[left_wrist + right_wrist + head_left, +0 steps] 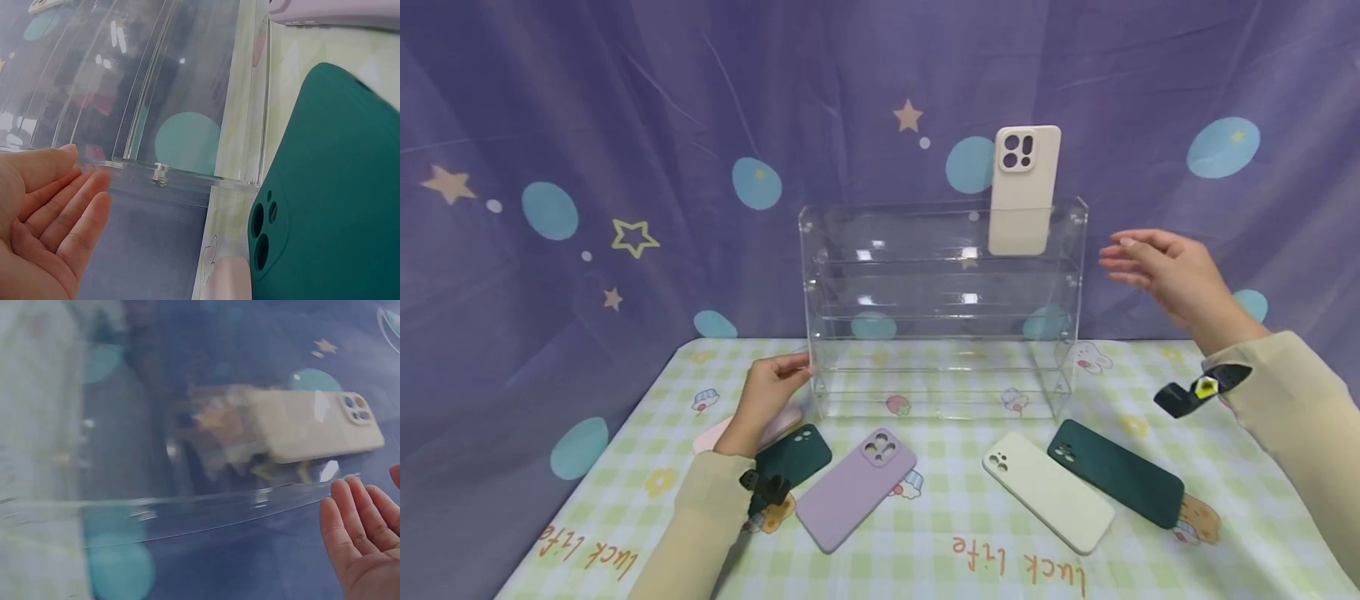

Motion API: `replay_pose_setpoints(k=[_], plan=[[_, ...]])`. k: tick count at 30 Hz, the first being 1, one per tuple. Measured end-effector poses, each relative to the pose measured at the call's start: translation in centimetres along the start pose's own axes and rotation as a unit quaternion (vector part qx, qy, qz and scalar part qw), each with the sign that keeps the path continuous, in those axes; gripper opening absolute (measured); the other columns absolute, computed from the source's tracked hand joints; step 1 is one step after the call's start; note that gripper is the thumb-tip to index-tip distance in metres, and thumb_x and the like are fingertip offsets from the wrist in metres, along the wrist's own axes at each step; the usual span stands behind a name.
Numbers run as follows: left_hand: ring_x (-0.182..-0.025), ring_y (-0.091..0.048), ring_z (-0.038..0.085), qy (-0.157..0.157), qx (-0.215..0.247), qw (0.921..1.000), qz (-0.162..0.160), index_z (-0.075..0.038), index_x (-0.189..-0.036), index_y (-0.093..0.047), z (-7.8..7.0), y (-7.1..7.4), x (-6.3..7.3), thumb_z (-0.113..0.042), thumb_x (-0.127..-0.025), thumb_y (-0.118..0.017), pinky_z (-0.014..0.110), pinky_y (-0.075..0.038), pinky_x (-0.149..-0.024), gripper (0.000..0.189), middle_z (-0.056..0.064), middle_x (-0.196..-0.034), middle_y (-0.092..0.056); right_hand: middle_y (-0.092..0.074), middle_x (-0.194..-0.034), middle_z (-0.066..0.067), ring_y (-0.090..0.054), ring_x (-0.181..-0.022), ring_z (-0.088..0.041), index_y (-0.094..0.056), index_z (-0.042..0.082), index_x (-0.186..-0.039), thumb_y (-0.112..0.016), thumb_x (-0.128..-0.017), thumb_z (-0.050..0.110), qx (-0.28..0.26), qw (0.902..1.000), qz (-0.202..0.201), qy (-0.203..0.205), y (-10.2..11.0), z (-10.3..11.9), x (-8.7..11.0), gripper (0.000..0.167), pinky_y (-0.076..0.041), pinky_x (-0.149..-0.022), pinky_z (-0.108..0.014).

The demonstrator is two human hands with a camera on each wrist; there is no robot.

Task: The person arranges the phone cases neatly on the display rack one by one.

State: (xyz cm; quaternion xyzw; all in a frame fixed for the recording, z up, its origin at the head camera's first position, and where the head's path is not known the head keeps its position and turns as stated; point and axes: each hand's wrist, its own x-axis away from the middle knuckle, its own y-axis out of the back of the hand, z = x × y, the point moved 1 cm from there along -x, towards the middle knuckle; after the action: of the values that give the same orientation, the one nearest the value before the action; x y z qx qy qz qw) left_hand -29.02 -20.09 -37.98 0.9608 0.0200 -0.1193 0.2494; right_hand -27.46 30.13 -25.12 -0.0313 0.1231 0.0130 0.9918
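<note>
A clear acrylic tiered display rack (940, 287) stands on the table. Upright in its top tier, toward the right end, sits a cream phone case (1026, 196) with its camera cutouts up. My left hand (771, 387) is at the rack's left side, fingertips right at the side panel's edge, fingers mostly straight. Off the rack's upper right side, my right hand (1168, 271) is raised, holding nothing; its fingers (350, 512) are extended in the right wrist view. A dark green phone case (331, 187) lies close to my left hand, partly hidden by my wrist in the head view.
A pink case (711, 435) lies under my left forearm. In front of the rack are a lilac case (857, 492), a pale green case (1048, 492) and another dark green case (1116, 472). A checked cloth (940, 533) covers the table; a purple curtain (662, 108) hangs behind.
</note>
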Motion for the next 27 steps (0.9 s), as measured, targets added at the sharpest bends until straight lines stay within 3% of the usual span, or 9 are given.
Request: replay_pose_setpoints(k=[3,7,12,14,18,22,27], plan=[[-0.101,-0.064,0.030,0.001,0.003,1.0000,0.001,0.004,-0.117,-0.064,0.0,-0.1,0.1,-0.012,-0.089,-0.066,0.029,-0.052,-0.082,0.032,0.021,-0.112,-0.065,-0.069,-0.098,0.004,-0.065,-0.090,-0.009,-0.064,0.015,-0.109,-0.057,-0.094,0.023,0.073,0.9970,0.027,0.003,0.6,-2.0,2.3,0.018,-0.053,-0.075,-0.022],[-0.102,-0.063,0.032,0.002,0.001,1.0000,0.007,0.004,-0.118,-0.063,-0.1,-0.3,0.1,-0.012,-0.089,-0.066,0.035,-0.052,-0.085,0.033,0.021,-0.113,-0.065,-0.068,-0.099,0.005,-0.065,-0.091,-0.007,-0.064,0.017,-0.109,-0.050,-0.099,0.017,0.145,0.9860,0.082,0.005,1.5,-5.0,5.1,0.018,-0.054,-0.076,-0.023],[-0.102,-0.063,0.031,0.009,0.001,1.0000,0.000,0.003,-0.118,-0.064,-0.1,-0.2,0.0,-0.012,-0.089,-0.066,0.035,-0.051,-0.085,0.033,0.020,-0.113,-0.065,-0.068,-0.102,0.007,-0.064,-0.093,-0.005,-0.059,0.000,-0.116,-0.046,-0.100,0.011,0.194,0.9687,0.153,-0.021,2.1,-9.1,8.0,0.023,-0.053,-0.077,-0.023],[-0.102,-0.063,0.031,0.011,0.000,0.9999,-0.003,0.003,-0.118,-0.064,-0.1,-0.1,0.0,-0.011,-0.089,-0.066,0.033,-0.052,-0.085,0.032,0.020,-0.113,-0.066,-0.067,-0.105,0.004,-0.063,-0.094,-0.004,-0.054,-0.008,-0.119,-0.047,-0.099,0.012,0.206,0.9637,0.163,-0.048,2.0,-10.7,8.9,0.029,-0.053,-0.078,-0.024],[-0.101,-0.063,0.031,0.008,-0.003,1.0000,0.000,0.004,-0.118,-0.064,0.0,0.0,0.0,-0.011,-0.089,-0.065,0.029,-0.052,-0.082,0.032,0.021,-0.113,-0.065,-0.066,-0.112,-0.007,-0.061,-0.095,0.000,-0.051,-0.012,-0.123,-0.053,-0.097,0.019,0.244,0.9541,0.151,-0.087,1.9,-13.0,10.3,0.040,-0.052,-0.079,-0.024],[-0.100,-0.063,0.030,0.011,-0.004,0.9999,-0.002,0.003,-0.118,-0.064,0.1,0.0,0.0,-0.011,-0.089,-0.065,0.026,-0.051,-0.081,0.032,0.020,-0.113,-0.066,-0.061,-0.118,-0.020,-0.059,-0.095,0.002,-0.054,-0.006,-0.123,-0.059,-0.094,0.021,0.275,0.9480,0.138,-0.080,2.0,-14.6,10.9,0.039,-0.052,-0.077,-0.023],[-0.102,-0.063,0.030,0.010,-0.003,0.9999,0.001,0.003,-0.119,-0.063,-0.1,0.0,-0.1,-0.012,-0.089,-0.065,0.033,-0.052,-0.084,0.033,0.019,-0.114,-0.065,-0.054,-0.126,-0.023,-0.055,-0.103,0.001,-0.052,0.000,-0.128,-0.064,-0.091,0.020,0.281,0.9460,0.144,-0.076,2.6,-15.9,11.1,0.043,-0.052,-0.078,-0.024]])
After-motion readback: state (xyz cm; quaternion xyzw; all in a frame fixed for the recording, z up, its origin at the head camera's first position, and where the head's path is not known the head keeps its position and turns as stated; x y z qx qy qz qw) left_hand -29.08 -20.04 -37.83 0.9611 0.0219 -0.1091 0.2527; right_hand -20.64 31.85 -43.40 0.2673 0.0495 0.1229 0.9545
